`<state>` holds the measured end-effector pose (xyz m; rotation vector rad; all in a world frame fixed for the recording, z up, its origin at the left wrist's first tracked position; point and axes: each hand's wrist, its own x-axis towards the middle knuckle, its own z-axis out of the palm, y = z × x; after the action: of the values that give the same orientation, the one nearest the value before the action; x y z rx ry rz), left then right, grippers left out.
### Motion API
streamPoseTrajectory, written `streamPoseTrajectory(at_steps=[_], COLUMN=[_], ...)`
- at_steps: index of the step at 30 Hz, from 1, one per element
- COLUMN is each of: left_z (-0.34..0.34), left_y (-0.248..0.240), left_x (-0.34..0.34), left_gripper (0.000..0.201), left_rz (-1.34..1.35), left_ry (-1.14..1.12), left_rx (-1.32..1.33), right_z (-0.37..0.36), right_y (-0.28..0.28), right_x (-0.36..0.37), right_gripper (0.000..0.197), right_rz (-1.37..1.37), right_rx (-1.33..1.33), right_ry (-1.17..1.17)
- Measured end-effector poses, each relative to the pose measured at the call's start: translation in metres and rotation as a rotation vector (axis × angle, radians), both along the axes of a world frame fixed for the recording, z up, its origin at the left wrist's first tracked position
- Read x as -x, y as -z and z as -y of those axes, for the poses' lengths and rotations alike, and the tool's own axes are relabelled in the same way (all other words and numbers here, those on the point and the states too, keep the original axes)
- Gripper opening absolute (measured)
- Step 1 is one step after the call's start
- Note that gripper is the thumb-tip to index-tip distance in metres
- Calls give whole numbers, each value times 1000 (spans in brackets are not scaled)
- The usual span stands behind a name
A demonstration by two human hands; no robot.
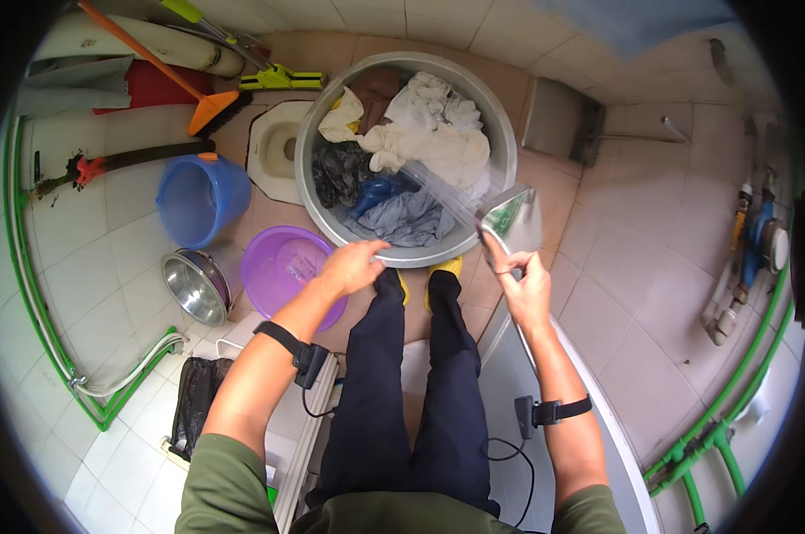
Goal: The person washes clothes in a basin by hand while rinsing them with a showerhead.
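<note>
A large grey tub full of laundry stands on the floor in front of my feet. In it lie cream and white clothes, a dark garment, a blue one and a grey-blue cloth. My left hand is at the tub's near rim, fingers curled over the edge. At the tub's right side, my right hand grips a shiny silver shower head. Its clear streams of water run left onto the clothes.
Left of the tub are a purple basin, a steel pot, a blue bucket and a squat toilet. An orange broom and a green mop are behind them. Green pipes follow the right wall.
</note>
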<state>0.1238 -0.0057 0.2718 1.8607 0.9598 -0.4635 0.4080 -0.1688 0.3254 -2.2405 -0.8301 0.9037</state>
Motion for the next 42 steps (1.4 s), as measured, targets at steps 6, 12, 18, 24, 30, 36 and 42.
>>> streamPoseTrajectory(at_steps=[6, 12, 18, 24, 30, 36, 42], left_z=[34, 72, 59, 53, 38, 33, 37], left_y=[-58, -79, -82, -77, -99, -113, -116], left_x=[-62, -87, -72, -76, -93, -76, -67], left_gripper=[40, 32, 38, 36, 29, 38, 45], left_rz=[263, 609, 591, 762, 534, 426, 347], left_ry=[-424, -804, -1106, -1015, -828, -612, -441], left_rx=[294, 802, 853, 739, 573, 351, 411], right_z=[-14, -40, -61, -91, -157, -180, -214], right_y=[-33, -67, -76, -62, -40, -16, -35], right_x=[25, 56, 58, 22, -22, -41, 0], right_gripper=[19, 20, 40, 28, 21, 64, 54], right_rz=[42, 26, -4, -104, -808, -1098, -1140], right_rx=[34, 89, 40, 124, 132, 367, 711], right_ry=[-78, -204, -540, -565, -54, -384, -461])
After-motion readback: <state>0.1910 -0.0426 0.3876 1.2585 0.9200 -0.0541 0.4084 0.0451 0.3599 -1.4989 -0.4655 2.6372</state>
